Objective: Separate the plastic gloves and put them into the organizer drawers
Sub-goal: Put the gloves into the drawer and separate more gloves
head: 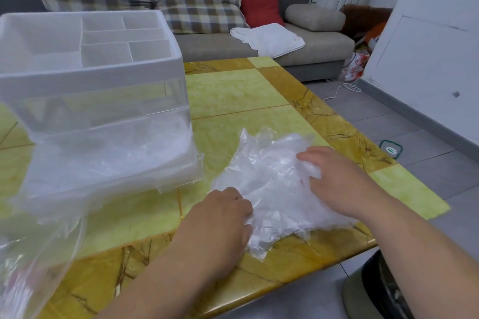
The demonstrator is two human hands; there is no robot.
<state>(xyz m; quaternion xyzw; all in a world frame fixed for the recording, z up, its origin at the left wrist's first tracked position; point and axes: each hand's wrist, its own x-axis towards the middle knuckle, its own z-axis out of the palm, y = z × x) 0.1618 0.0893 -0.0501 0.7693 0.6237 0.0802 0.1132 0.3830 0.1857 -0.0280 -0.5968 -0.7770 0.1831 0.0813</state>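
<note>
A crumpled pile of clear plastic gloves (pixel 269 181) lies on the yellow-green table (pixel 233 93), right of centre. My left hand (pixel 220 217) grips the pile's near left edge with curled fingers. My right hand (pixel 334 176) lies on the pile's right side, fingers curled into the plastic. The clear plastic organizer (pixel 88 80) stands at the left with divided trays on top. Its lower drawer (pixel 116 163) is pulled out and holds several gloves.
A clear plastic bag (pixel 33 254) hangs over the table's near left corner. Behind the table is a grey sofa (pixel 298 52) with checked cushions, a red pillow and a white cloth. The table's right edge drops to a tiled floor holding a small lid (pixel 391 149).
</note>
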